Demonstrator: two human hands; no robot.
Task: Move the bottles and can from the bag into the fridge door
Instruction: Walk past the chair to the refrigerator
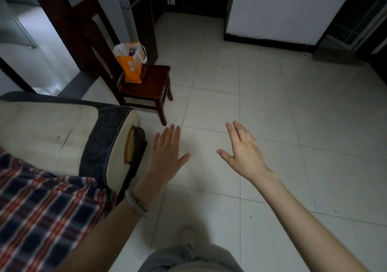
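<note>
An orange and white paper bag [130, 63] stands upright on a small dark wooden chair [149, 83] at the upper left. Something purple shows in the bag's open top; the rest of its contents are hidden. My left hand [166, 152] and my right hand [244, 149] are stretched out over the tiled floor, palms down, fingers apart, holding nothing. Both hands are well short of the chair and bag. A tall grey-white appliance [129, 10] rises behind the chair; I cannot tell whether it is the fridge.
A cream sofa arm with dark trim [100, 137] lies at the left, with a plaid cloth [41, 204] beside it. A white wall panel [282, 8] stands at the back right. A pale tiled floor [272, 108] stretches ahead. My foot [187, 233] shows below.
</note>
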